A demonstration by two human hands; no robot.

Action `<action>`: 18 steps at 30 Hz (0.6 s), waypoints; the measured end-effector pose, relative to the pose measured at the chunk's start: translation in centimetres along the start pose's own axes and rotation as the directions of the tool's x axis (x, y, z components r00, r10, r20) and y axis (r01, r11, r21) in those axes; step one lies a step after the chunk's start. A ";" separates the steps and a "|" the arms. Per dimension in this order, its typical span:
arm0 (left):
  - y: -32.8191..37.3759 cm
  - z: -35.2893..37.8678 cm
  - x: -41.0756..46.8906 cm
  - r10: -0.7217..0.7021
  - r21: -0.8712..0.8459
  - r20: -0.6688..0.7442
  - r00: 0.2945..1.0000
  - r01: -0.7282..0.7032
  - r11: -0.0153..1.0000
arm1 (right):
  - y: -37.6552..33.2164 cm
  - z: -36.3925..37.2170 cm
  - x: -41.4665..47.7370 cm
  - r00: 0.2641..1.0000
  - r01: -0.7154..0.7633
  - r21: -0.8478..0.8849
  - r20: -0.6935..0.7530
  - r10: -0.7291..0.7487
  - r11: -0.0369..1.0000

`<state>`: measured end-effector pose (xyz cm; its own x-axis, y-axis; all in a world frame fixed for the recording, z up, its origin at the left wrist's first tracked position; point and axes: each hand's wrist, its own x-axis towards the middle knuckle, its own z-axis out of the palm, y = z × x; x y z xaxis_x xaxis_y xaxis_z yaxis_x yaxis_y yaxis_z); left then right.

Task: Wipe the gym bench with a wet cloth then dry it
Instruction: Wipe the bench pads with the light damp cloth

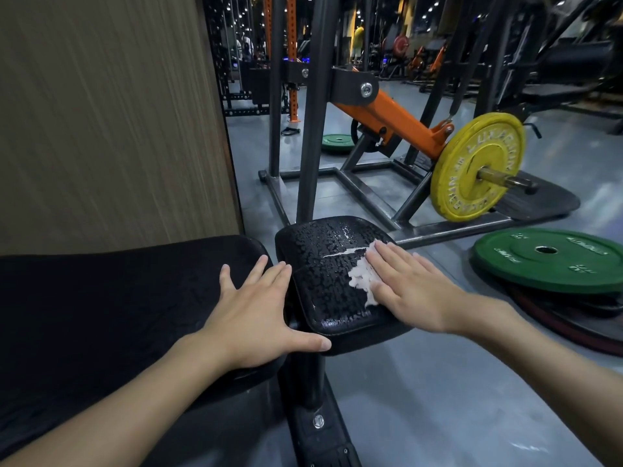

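Observation:
The black gym bench has a long back pad on the left and a smaller seat pad in the middle. The seat pad glistens with water droplets. A crumpled white cloth lies on the seat pad's right side. My right hand presses flat on top of the cloth, fingers together, covering most of it. My left hand rests open on the end of the back pad, fingers spread, thumb reaching toward the seat pad's near edge.
A wood-grain wall panel stands close on the left. Behind the bench is a dark steel machine frame with an orange arm and a yellow weight plate. Green plates lie stacked on the grey floor at right.

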<state>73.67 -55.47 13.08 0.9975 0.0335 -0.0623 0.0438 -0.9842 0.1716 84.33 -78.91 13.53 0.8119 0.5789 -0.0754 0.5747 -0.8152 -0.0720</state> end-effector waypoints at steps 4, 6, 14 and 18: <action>-0.1 0.0 0.1 0.003 -0.026 -0.009 1.000 -0.004 1.000 | 0.8 -0.4 7.3 1.000 -0.026 0.046 -0.004 0.026 0.999; -0.2 0.0 0.1 0.007 -0.033 -0.014 1.000 -0.008 0.999 | 0.6 -1.0 10.5 0.996 -0.079 0.096 0.044 0.075 0.992; -0.3 0.0 0.3 0.008 -0.048 -0.027 1.000 -0.009 0.999 | -4.7 -1.6 15.2 0.985 -0.159 -0.013 0.068 0.160 0.987; -0.2 -0.1 0.2 0.007 -0.047 -0.032 0.999 -0.009 0.999 | -8.9 -1.1 14.5 0.997 0.053 -0.044 0.055 -0.051 0.998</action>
<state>73.85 -55.21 13.12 0.9991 0.0317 -0.0297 0.0374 -0.9753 0.2177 91.11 -63.24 14.17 0.7747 0.6196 -0.1263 0.6211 -0.7831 -0.0321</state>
